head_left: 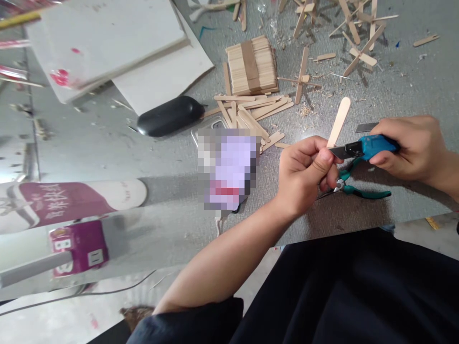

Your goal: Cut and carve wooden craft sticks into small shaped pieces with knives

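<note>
My left hand [304, 172] pinches a pale wooden craft stick [339, 120], whose rounded end points up and away from me. In my right hand [412, 145] is a blue utility knife [376, 145], its blade against the lower part of the stick by my left thumb. Green-handled pliers [366, 192] lie on the table under and beside my hands. Beyond my left hand are loose craft sticks [265, 107] and a banded bundle of sticks [251, 64].
Crossed stick pieces [362, 55] and shavings lie at the far right. A blurred phone-like object [231, 167], a dark oval case [170, 116] and a white board [107, 38] are left of my hands. A purple box [86, 246] sits at lower left.
</note>
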